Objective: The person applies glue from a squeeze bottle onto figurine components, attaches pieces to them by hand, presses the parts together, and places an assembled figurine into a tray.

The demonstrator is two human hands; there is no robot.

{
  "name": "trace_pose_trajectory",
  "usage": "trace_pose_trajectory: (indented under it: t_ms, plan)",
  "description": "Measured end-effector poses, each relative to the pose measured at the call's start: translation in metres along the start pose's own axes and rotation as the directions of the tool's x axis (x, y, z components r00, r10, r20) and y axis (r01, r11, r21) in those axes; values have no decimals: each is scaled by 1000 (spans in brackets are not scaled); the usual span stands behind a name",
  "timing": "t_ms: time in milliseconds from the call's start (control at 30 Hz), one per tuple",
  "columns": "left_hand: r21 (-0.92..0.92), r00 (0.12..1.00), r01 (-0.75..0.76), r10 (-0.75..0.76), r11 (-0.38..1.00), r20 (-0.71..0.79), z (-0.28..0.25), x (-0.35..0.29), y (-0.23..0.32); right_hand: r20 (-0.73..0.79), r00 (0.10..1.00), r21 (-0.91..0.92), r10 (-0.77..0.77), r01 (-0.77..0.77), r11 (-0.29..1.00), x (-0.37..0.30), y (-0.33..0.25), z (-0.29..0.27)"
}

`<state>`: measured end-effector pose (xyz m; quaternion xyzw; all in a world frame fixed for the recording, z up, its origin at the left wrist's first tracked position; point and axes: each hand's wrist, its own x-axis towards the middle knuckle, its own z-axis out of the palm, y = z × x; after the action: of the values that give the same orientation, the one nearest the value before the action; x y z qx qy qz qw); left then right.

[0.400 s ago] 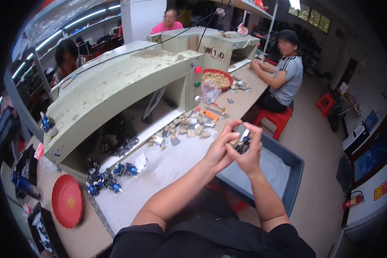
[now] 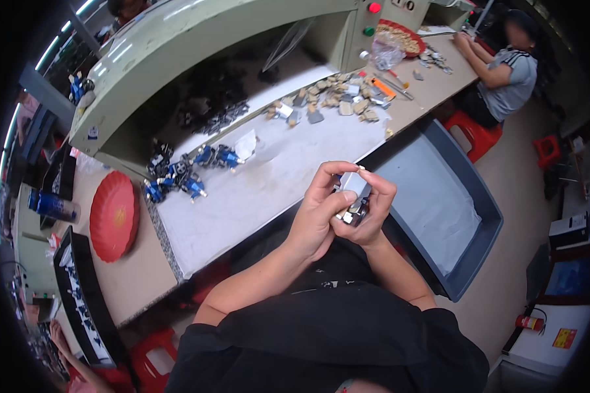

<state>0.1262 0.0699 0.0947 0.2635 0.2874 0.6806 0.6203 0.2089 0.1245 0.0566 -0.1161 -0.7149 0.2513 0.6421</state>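
Between both hands, in front of my chest, is a small grey block-shaped piece (image 2: 354, 186) with black and white parts at its lower end. My left hand (image 2: 316, 219) is closed on its left side, the thumb lying over its grey face. My right hand (image 2: 373, 213) is closed round the other side, fingers bent at the top edge. The palms hide part of the piece, so its exact kind cannot be made out. Beyond the hands, tan and grey small pieces (image 2: 347, 98) lie scattered on the white-covered bench (image 2: 275, 160). A heap of blue and black small figures (image 2: 180, 177) lies to the left.
A pale green hooded booth (image 2: 223, 39) arches over black parts. An orange-handled tool (image 2: 383, 88) lies near the far pieces. A red fluted bowl (image 2: 115, 216) and black tray (image 2: 82, 295) are left; a grey bin (image 2: 485, 242) stands right. A co-worker (image 2: 514, 75) sits far right.
The view has tipped down toward the bench and my lap. My hands have drawn in closer to my body, and the held piece has turned, its grey face now upward.
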Motion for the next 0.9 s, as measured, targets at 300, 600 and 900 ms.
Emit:
trace_pose_trajectory:
  t_ms: [300,600,900]
  plan:
    - [-114,969,-85,56,990,-240,-43,-47,-16,202,977,190,63,-103,976,-46,4,35]
    - [-180,930,-114,41,977,-365,-76,-73,-39,351,915,287,197,-306,908,-91,7,52]
    - [-159,926,-74,9,985,-377,-77,-81,-43,382,899,285,213,-334,898,-96,2,52]
